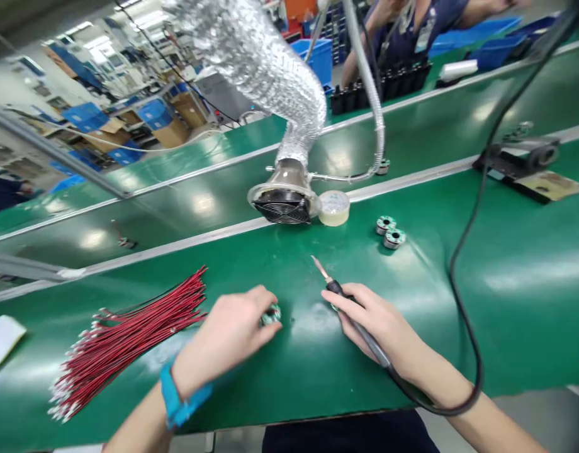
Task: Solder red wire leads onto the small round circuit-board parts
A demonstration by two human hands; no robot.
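Observation:
My left hand [235, 327], with a blue band at the wrist, has its fingers closed round a small round green-and-white part [271, 314] at the green table. In my right hand [377, 321] is a soldering iron [335, 287], its tip pointing up and to the left over the table. A bit of another green-and-white part shows under the right fingers, mostly hidden. Two similar round parts [394, 238] sit touching each other farther back on the right. Left of my left hand lies a bundle of red wires [133, 340] with white connectors.
A fume fan [284, 204] on a silver duct [289, 75] hangs at the back centre, beside a tape roll [334, 208]. The iron's black cable [459, 264] loops down the right. A metal stand [530, 163] is at the back right. Across the line, a person [426, 28] is at work.

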